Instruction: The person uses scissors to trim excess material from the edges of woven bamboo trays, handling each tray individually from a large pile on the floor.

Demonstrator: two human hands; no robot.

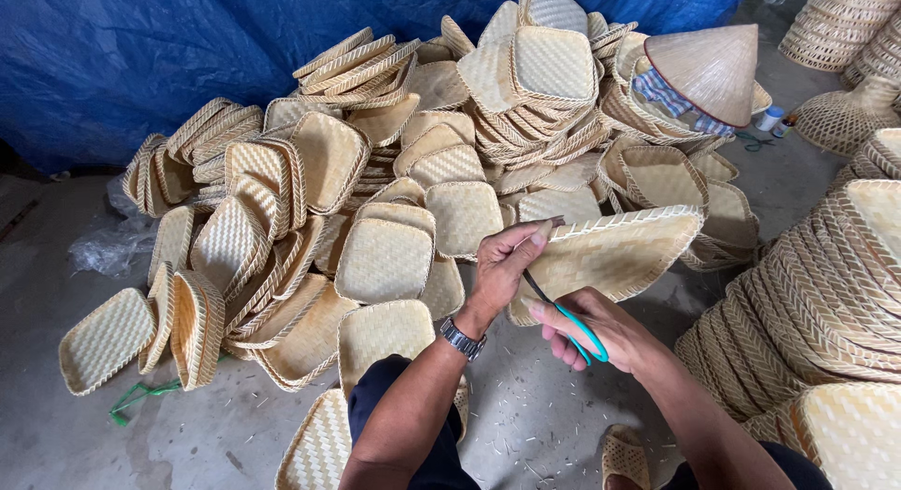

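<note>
woven bamboo tray [615, 255], square and pale, is held up on its edge between the two hands. the left hand [502, 265] pinches its near rim with curled fingers; a metal wristwatch [461, 339] sits on that wrist. the right hand [587, 332], just below the tray, is closed around scissors with teal handles [572, 323], the blades touching the tray edge. beyond the hands lies a big pile of similar trays [375, 180] on the concrete floor [535, 415]. right of the hands stand stacked baskets [826, 302], and a conical hat [709, 68] rests further away.
</note>
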